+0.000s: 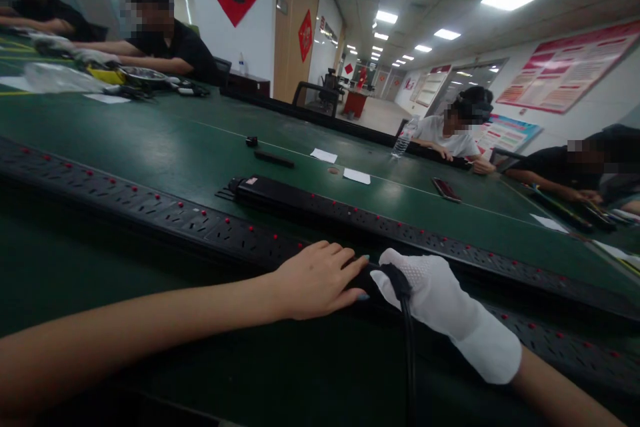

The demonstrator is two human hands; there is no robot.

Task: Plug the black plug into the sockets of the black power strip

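A long black power strip [240,230] with red switches runs slantwise across the near side of the table. My bare left hand [317,280] lies over it, with the thumb on the near side and the fingers on the far side, gripping it. My right hand [430,287], in a white glove, is closed around a black plug [396,278] beside my left fingertips. Two black cables [410,347] hang down from the plug. Whether the plug touches the strip is hidden by my hands.
Behind lies a second black power strip [295,199]. Farther back are a small black bar [273,159], white paper slips [357,176], a phone [446,189] and a water bottle [404,138]. Several people sit around the green table [125,127]; gloves and tools are at the far left.
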